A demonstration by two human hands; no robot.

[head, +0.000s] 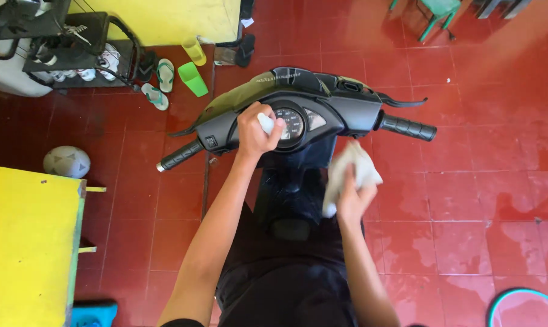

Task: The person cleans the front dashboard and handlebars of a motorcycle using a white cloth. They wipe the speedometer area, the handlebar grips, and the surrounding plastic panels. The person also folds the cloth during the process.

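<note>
A black scooter stands below me, its handlebar and round speedometer facing up. My left hand is closed on a small white object pressed against the left edge of the speedometer. My right hand grips a crumpled white cloth beside the scooter's inner panel, just below the right side of the handlebar. The left grip and right grip are free.
Red tiled floor, wet-looking at right. A yellow table is at left, a grey ball beyond it. Green cups and sandals lie near a shoe rack. A teal hose curls at bottom right.
</note>
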